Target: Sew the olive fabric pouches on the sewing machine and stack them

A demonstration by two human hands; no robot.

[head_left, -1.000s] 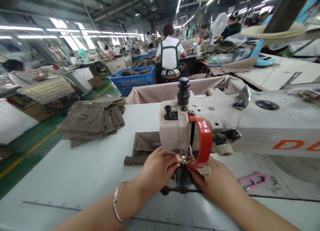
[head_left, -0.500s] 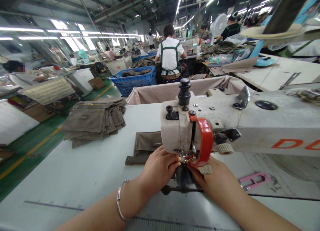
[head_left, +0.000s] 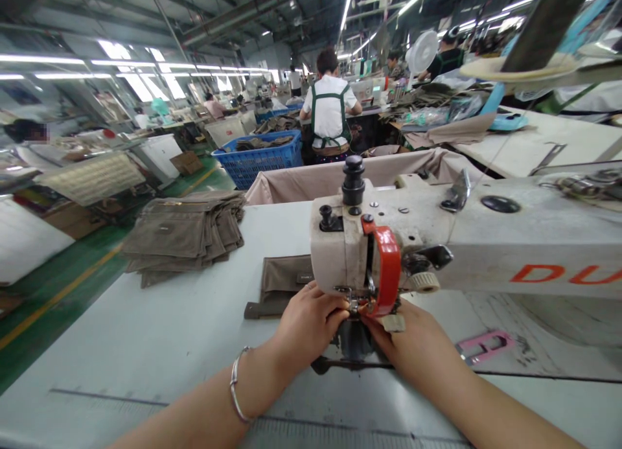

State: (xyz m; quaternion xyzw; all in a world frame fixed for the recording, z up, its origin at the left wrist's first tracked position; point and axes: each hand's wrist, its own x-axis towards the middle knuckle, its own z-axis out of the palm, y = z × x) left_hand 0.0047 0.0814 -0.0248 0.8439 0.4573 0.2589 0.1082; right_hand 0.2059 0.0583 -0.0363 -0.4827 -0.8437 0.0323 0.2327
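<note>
1. Hands: both of ours meet under the front of the sewing machine head point(head_left: 340, 248), which stands on the pale table point(head_left: 146, 332).
2. Our left hand point(head_left: 311, 322) has its fingers curled and bunched, thumb against them, with the tips right at the metal presser foot point(head_left: 354, 303). We cannot tell whether anything is pinched between them. A silver bracelet point(head_left: 237, 384) sits on that wrist.
3. Our right hand point(head_left: 413, 345) comes in from the right, back upward, fingers stretched toward the same spot. Its tips are hidden beneath the red guard point(head_left: 386, 271), so we cannot tell how far they are spread or what they grip.
4. The two sets of fingertips are near each other, one on either side of the presser foot. We cannot make out whether they touch.
5. A brown fabric piece point(head_left: 282, 277) lies flat on the table just behind the left hand, partly under the machine head. Contact between hand and cloth cannot be judged.
6. A stack of brown pieces point(head_left: 184, 232) lies farther back and to the left on the table, well apart from both hands.
7. A pink clipper point(head_left: 483, 346) lies on the table to the right of the right hand, not touching it.
8. Beyond the table, a person in a white shirt point(head_left: 329, 109) sits with their back to us beside a blue basket point(head_left: 260, 154).
</note>
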